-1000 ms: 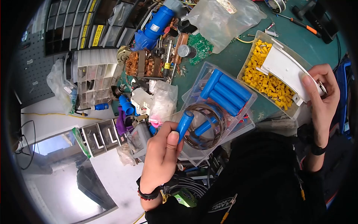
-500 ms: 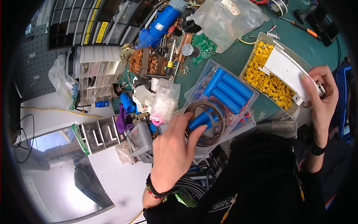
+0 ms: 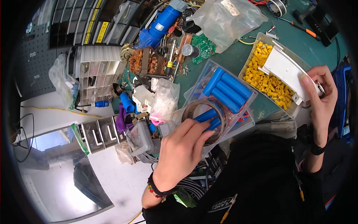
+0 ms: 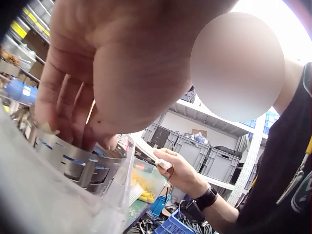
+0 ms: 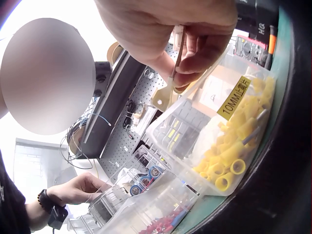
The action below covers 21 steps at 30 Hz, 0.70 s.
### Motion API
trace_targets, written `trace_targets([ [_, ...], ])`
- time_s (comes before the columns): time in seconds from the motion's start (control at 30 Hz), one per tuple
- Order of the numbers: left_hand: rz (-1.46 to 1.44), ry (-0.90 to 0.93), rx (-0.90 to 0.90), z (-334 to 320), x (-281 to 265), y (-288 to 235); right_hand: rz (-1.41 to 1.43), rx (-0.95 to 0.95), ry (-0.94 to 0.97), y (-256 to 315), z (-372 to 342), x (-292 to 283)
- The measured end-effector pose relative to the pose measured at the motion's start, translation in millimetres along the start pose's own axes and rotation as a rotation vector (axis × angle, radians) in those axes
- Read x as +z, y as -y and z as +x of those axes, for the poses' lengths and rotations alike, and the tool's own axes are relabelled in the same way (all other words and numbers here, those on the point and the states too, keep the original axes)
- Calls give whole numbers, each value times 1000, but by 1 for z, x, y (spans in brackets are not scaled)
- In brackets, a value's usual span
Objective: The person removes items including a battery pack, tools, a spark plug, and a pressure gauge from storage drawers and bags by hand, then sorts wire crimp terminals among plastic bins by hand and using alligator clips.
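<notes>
My left hand (image 3: 179, 151) reaches into a coiled metal strip (image 3: 225, 121) set in a clear plastic box (image 3: 254, 100). Two blue cylindrical battery cells (image 3: 206, 115) show inside the coil; thumb and fingers pinch the nearer one, its near end hidden by them. More blue cells (image 3: 231, 93) lie side by side in the same box, next to the coil. At the right, my right hand (image 3: 323, 93) grips one end of a curved white plastic piece (image 3: 287, 69). That piece extends over an open bin (image 3: 244, 65) of yellow sleeves (image 3: 265, 80).
A crumpled plastic bag (image 3: 227, 22), a green circuit board (image 3: 203, 48) and a blue connector (image 3: 158, 26) crowd the back. Small drawers (image 3: 99, 72) stand at the left. A screwdriver (image 3: 305, 29) lies at the far right. Another clear bin (image 5: 180, 195) holds red pieces.
My left hand moved right and down into the coil, carrying a blue cell; a second cell now shows beside the one in there. My right hand stayed on the white piece.
</notes>
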<state>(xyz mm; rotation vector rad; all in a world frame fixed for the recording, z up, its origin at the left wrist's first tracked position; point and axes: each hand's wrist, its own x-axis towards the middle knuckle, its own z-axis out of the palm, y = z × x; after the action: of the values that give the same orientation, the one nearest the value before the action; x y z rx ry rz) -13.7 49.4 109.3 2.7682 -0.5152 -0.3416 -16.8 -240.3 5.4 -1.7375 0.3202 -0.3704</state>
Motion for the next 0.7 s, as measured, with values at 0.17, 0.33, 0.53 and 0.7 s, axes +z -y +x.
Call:
trace_targets([
  [0.17, 113, 81, 66, -17, -22, 6, 12, -3, -3, 0, 0, 1],
  [0.33, 144, 154, 31, -33, -27, -2, -24, 40, -13, 2, 1, 2],
  [0.53, -90, 30, -43, -60, -16, 10, -99, -8, -35, -6, 0, 0],
  [0.7, 4, -4, -25, -77, -1, 23, -141, -72, -36, -8, -1, -7],
])
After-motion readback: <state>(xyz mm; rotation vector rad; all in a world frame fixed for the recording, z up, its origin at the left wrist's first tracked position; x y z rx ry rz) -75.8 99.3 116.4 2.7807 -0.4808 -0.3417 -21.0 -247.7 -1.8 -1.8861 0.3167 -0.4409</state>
